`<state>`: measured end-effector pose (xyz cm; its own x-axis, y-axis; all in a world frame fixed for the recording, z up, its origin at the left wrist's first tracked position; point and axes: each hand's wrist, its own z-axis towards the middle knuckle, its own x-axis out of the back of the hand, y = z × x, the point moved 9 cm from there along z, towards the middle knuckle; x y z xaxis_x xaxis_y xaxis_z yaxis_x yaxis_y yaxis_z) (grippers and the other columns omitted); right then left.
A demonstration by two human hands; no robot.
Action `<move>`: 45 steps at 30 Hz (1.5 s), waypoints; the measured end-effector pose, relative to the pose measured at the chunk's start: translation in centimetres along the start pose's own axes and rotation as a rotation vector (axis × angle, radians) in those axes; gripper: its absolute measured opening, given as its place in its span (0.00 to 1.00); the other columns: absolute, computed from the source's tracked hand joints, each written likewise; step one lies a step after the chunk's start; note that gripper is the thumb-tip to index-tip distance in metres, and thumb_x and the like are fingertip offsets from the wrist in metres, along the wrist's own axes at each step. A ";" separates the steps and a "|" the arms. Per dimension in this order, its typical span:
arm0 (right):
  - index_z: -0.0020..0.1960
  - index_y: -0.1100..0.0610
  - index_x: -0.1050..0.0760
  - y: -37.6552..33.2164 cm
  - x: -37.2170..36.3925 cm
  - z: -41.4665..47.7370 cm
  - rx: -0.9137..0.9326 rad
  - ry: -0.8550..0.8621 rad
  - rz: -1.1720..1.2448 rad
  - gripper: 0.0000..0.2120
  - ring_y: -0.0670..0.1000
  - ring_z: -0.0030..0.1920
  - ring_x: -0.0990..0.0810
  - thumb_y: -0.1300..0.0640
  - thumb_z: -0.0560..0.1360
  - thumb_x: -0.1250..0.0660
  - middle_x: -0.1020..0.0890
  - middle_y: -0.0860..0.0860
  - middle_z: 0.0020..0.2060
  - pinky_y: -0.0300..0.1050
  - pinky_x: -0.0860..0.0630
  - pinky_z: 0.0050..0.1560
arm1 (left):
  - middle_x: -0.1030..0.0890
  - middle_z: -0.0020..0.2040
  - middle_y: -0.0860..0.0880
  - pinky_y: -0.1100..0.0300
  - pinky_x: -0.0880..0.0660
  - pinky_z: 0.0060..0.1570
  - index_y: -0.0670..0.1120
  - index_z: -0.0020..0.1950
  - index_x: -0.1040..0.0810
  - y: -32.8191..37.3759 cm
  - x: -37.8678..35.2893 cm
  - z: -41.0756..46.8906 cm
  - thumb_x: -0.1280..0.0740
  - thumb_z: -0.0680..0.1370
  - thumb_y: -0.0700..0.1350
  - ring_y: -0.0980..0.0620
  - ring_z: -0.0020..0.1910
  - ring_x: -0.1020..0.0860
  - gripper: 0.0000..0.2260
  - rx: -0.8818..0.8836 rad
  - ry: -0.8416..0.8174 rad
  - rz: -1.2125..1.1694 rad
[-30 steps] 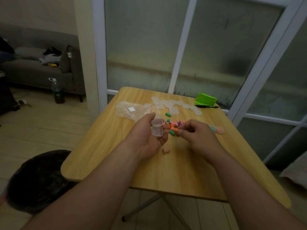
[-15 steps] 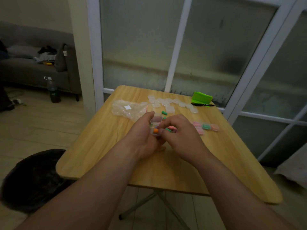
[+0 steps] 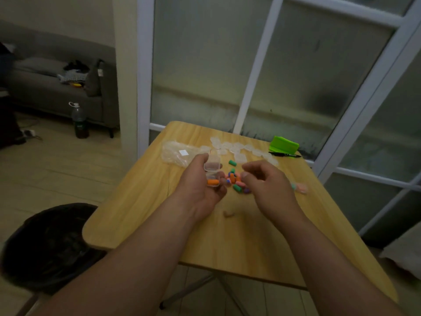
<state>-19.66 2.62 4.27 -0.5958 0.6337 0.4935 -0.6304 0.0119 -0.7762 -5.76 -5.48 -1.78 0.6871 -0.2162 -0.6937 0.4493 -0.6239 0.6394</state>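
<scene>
A small clear case (image 3: 213, 172) is gripped in the left hand (image 3: 200, 190), with the fingers curled round its lower half and the thumb laid along its left side; its hinged lid is stood open at 12 o'clock, and an orange plug (image 3: 213, 182) is seen lying inside. The case is held just above the wooden table (image 3: 141, 213), near its middle. The right hand (image 3: 266, 185) is held at 3 o'clock from the case, its fingers loosely curled, and nothing is seen pinched between them. Between the two hands a pile of coloured plugs (image 3: 237, 181) is spread on the table, and a single green plug (image 3: 232, 163) is found at 12 o'clock from the pile. A lone pink plug (image 3: 228, 214) is left at 6 o'clock from the pile. A row of empty clear cases (image 3: 237, 148) is laid at 12 o'clock on the table, a plastic bag (image 3: 177, 152) at 11 o'clock, and a green box (image 3: 283, 144) with a black pen (image 3: 284, 154) just beside it at 1 o'clock. Filled cases (image 3: 300, 187) are partly hidden at 3 o'clock from the right hand.
</scene>
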 end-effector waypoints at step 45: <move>0.46 0.43 0.17 -2.3 0.0 -2.7 0.032 -0.086 -0.191 0.05 0.40 0.45 0.23 0.54 0.76 0.24 0.23 0.47 0.47 0.28 0.34 0.39 | 0.18 0.50 0.42 0.55 0.23 0.51 0.38 0.74 0.25 -3.8 -3.0 -0.8 0.44 0.85 0.56 0.50 0.42 0.18 0.26 0.075 -0.174 0.111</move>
<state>-16.87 4.64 4.95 -0.5038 0.5537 0.6631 -0.7504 0.0998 -0.6534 -9.05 -1.85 -1.86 0.6181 -0.4094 -0.6711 0.3276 -0.6419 0.6933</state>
